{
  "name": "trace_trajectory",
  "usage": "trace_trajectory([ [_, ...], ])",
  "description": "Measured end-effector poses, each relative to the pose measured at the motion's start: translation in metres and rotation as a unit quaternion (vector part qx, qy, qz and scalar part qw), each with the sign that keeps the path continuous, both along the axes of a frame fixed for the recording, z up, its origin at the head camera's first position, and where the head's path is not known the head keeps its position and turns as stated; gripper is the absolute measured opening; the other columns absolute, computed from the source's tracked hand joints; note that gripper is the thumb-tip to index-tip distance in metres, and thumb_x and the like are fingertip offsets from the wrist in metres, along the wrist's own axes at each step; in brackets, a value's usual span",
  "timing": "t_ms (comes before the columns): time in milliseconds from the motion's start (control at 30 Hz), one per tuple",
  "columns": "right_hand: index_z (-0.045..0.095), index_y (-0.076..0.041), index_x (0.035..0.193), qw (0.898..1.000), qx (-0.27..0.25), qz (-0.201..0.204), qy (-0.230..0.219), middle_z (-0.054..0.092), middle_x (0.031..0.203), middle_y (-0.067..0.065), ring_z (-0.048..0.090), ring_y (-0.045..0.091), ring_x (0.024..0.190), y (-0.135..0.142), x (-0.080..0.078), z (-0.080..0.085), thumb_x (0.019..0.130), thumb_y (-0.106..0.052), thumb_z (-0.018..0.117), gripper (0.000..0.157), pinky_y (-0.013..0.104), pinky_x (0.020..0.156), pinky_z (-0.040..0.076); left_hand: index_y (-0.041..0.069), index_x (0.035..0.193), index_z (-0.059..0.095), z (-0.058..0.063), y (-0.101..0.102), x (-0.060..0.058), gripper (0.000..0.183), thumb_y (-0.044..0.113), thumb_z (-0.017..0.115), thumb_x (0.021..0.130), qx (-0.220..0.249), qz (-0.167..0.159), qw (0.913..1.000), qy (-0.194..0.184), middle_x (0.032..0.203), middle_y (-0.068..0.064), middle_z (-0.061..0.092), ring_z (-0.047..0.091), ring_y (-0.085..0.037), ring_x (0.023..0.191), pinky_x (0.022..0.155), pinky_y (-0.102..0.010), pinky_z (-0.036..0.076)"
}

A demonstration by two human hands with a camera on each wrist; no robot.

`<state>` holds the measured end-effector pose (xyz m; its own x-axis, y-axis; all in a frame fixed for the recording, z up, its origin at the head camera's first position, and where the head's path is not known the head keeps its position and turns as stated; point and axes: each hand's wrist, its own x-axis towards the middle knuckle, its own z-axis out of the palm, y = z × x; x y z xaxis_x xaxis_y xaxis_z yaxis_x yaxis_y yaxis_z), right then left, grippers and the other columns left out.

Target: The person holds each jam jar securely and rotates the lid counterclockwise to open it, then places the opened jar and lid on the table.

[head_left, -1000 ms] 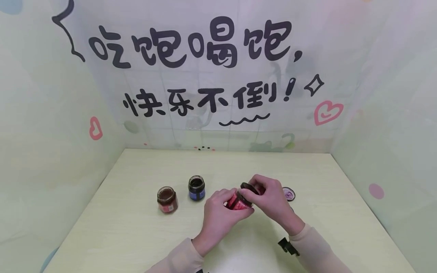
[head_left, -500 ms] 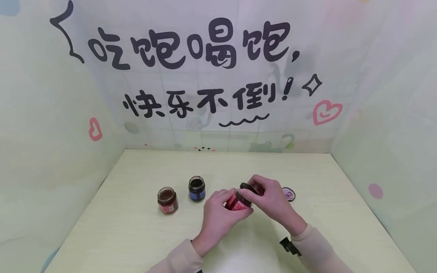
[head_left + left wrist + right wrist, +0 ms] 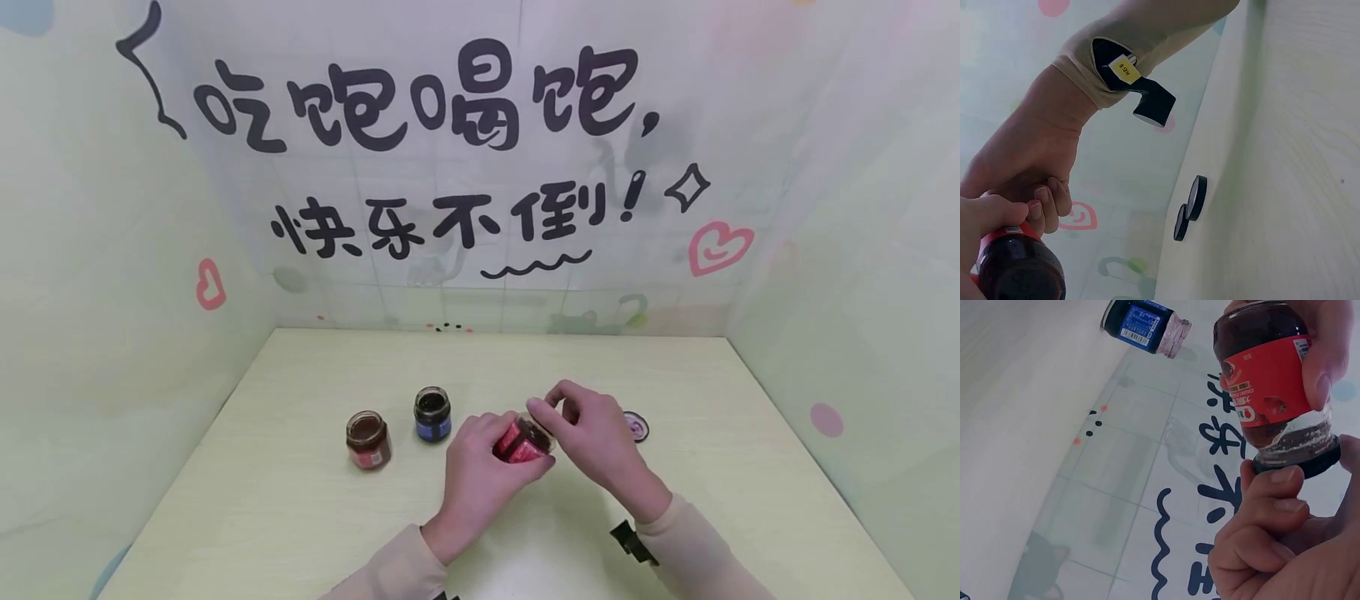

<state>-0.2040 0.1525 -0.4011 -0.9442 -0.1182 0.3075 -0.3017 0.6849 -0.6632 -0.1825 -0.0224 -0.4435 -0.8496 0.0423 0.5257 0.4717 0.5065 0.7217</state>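
My left hand [image 3: 480,468] grips a red-labelled glass jar [image 3: 522,446] round its body, tilted toward the right. The right hand [image 3: 595,429] is at the jar's mouth, thumb close to the glass rim. In the right wrist view, its curled fingers hold a dark lid [image 3: 1310,464] against the jar's clear neck; the head view hides this lid behind the hand. Dark contents fill the lower part of the jar [image 3: 1269,381]. The left wrist view shows the jar's dark base [image 3: 1022,272] below the left thumb.
An open jar with a reddish label [image 3: 367,442] and an open blue-labelled jar [image 3: 432,417] stand left of the hands. Beyond the right hand lies a loose lid [image 3: 637,427]; two dark lids [image 3: 1197,199] show in the left wrist view. Printed sheets wall the table [image 3: 300,517].
The dark lid, seen tilted at the jar's mouth before, has left the head view's sight, and the glass rim now shows. My right thumb has shifted slightly up; the left hand keeps its grip.
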Motion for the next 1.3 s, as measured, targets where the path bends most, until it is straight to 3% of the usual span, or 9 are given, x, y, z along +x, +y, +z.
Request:
trace_trajectory([
  [200, 0.060, -0.026, 0.079, 1.000, 0.011, -0.017, 0.001, 0.044, 0.056, -0.003, 0.042, 0.016, 0.049, -0.0046, 0.0009, 0.0011, 0.088, -0.069, 0.061, 0.045, 0.032, 0.046, 0.033, 0.021, 0.104, 0.077, -0.0014, 0.0007, 0.0016, 0.047, 0.041, 0.094, 0.065, -0.024, 0.006, 0.9994, 0.025, 0.087, 0.015, 0.065, 0.052, -0.005, 0.082, 0.067, -0.024, 0.047],
  [567, 0.061, -0.030, 0.082, 0.999, -0.023, 0.019, -0.018, 0.043, 0.057, -0.003, 0.042, 0.014, 0.051, -0.0018, 0.0004, 0.0004, 0.088, -0.061, 0.068, 0.033, 0.030, 0.046, 0.035, 0.020, 0.104, 0.077, -0.0012, -0.0004, 0.0032, 0.046, 0.037, 0.094, 0.064, -0.017, 0.002, 0.9995, 0.027, 0.086, 0.015, 0.065, 0.052, -0.006, 0.081, 0.066, -0.024, 0.048],
  [1300, 0.063, -0.035, 0.094, 0.996, -0.032, 0.081, -0.029, 0.047, 0.060, -0.003, 0.046, 0.014, 0.053, 0.0037, -0.0006, -0.0003, 0.093, -0.044, 0.070, 0.012, 0.030, 0.048, 0.041, 0.025, 0.102, 0.077, -0.0008, -0.0019, 0.0038, 0.043, 0.038, 0.094, 0.064, -0.011, -0.002, 0.9999, -0.008, 0.084, 0.019, 0.063, 0.052, -0.004, 0.080, 0.066, -0.024, 0.047],
])
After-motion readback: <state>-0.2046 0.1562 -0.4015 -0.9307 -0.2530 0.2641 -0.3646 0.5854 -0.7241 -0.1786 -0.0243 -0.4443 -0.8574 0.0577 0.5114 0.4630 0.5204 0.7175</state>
